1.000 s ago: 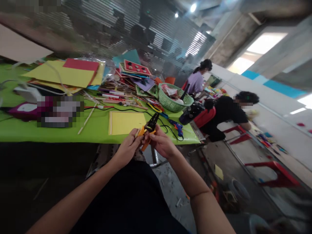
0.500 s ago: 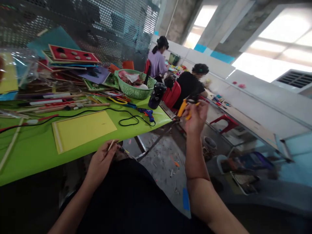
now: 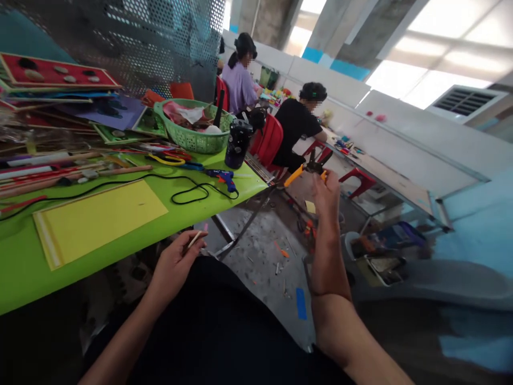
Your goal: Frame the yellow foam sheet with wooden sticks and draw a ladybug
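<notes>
Between the thumb and fingers of my left hand (image 3: 178, 262) is a short thin wooden stick (image 3: 194, 239), held near the table's front edge. My right hand (image 3: 327, 192) is raised beyond the table's right end, closed on pliers (image 3: 295, 175) with orange-yellow handles. The dark jaws of the pliers point up and their handles are spread. A yellow card (image 3: 102, 222) lies on the green table (image 3: 132, 251), with a pale strip along its left edge. Behind it rest a blue glue gun (image 3: 226, 179) with a black cord and yellow-handled scissors (image 3: 166, 160).
A green basket (image 3: 196, 140) and a dark cup (image 3: 239, 144) stand at the table's far right corner. Sticks and pens (image 3: 48, 168) lie at the left, beneath stacked decorated panels (image 3: 60, 75). Two people sit on red chairs (image 3: 268, 139) further back. Scraps litter the floor (image 3: 256, 272).
My view has swung to the right, so the table's things sit further left. The pliers show more clearly with their jaws up, still in my right hand. My left hand keeps the stick.
</notes>
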`<state>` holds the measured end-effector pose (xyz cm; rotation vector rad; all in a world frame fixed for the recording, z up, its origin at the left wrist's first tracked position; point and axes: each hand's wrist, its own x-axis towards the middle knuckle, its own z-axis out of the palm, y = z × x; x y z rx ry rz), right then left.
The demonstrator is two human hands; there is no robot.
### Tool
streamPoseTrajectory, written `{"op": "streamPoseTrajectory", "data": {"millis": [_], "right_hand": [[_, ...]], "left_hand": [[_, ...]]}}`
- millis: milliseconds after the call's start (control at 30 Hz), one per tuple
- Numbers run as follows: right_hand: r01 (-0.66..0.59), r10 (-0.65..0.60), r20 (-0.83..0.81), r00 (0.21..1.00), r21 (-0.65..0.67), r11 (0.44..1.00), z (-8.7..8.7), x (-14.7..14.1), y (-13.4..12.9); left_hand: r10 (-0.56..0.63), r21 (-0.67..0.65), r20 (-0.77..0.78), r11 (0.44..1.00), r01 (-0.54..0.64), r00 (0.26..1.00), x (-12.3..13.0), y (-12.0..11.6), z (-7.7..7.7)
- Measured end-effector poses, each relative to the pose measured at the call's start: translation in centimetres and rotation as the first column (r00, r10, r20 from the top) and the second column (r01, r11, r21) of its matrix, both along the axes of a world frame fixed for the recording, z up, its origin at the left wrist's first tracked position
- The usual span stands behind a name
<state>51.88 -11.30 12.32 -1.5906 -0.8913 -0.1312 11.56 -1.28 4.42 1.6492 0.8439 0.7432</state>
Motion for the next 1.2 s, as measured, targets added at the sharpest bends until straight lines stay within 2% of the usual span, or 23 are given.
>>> {"op": "streamPoseTrajectory", "data": {"millis": [67, 133, 267, 400, 533, 633, 700, 733, 867, 1067, 1133, 1200], "right_hand": [[-0.090, 0.091, -0.084, 0.992, 0.016, 0.996, 0.6, -1.6, 0.2], [-0.256, 0.277, -0.271, 0.922, 0.113, 0.960, 0.5, -3.9, 0.7], [-0.484, 0.514, -0.411, 0.753, 0.184, 0.855, -0.2, -9.2, 1.9], [-0.642, 0.635, -0.494, 0.594, 0.184, 0.744, -0.9, -14.5, 3.4], [-0.745, 0.685, -0.556, 0.471, 0.165, 0.647, -1.7, -19.5, 5.3], [-0.769, 0.718, -0.536, 0.445, 0.182, 0.613, -1.8, -22.1, 7.1], [-0.795, 0.751, -0.528, 0.397, 0.211, 0.568, -1.6, -23.4, 8.4], [-0.817, 0.767, -0.539, 0.349, 0.225, 0.530, -1.5, -23.9, 9.1], [-0.919, 0.767, -0.633, 0.109, 0.231, 0.321, -0.6, -26.0, 12.2], [-0.978, 0.707, -0.699, -0.110, 0.202, 0.048, 0.3, -29.2, 17.1], [-0.980, 0.705, -0.696, -0.134, 0.198, 0.009, 0.8, -30.0, 18.6], [-0.981, 0.710, -0.691, -0.137, 0.195, 0.000, 1.5, -30.5, 19.9]], "left_hand": [[-0.019, 0.010, -0.015, 1.000, 0.019, 1.000, 0.5, 0.0, 0.2], [-0.023, 0.016, -0.026, 1.000, 0.023, 0.999, 0.8, 0.2, 0.4], [-0.027, 0.071, -0.008, 0.997, 0.028, 1.000, 1.3, 0.9, 1.0], [-0.020, 0.157, 0.047, 0.988, 0.012, 0.999, 2.1, 1.1, 1.8], [0.017, 0.124, 0.065, 0.992, -0.025, 0.998, 1.9, 1.1, 2.4], [0.083, 0.057, 0.109, 0.994, -0.090, 0.991, 0.7, 1.4, 2.9], [0.125, 0.011, 0.183, 0.992, -0.129, 0.975, -0.3, 1.7, 3.3], [0.143, -0.007, 0.222, 0.989, -0.146, 0.965, -0.7, 1.9, 3.4], [0.219, -0.018, 0.346, 0.974, -0.227, 0.912, -2.6, 3.0, 3.9], [0.302, -0.067, 0.410, 0.951, -0.302, 0.861, -5.9, 5.2, 4.5], [0.305, -0.074, 0.417, 0.950, -0.302, 0.857, -6.8, 6.0, 4.5], [0.312, -0.086, 0.410, 0.949, -0.305, 0.857, -7.5, 6.7, 4.4]]}}
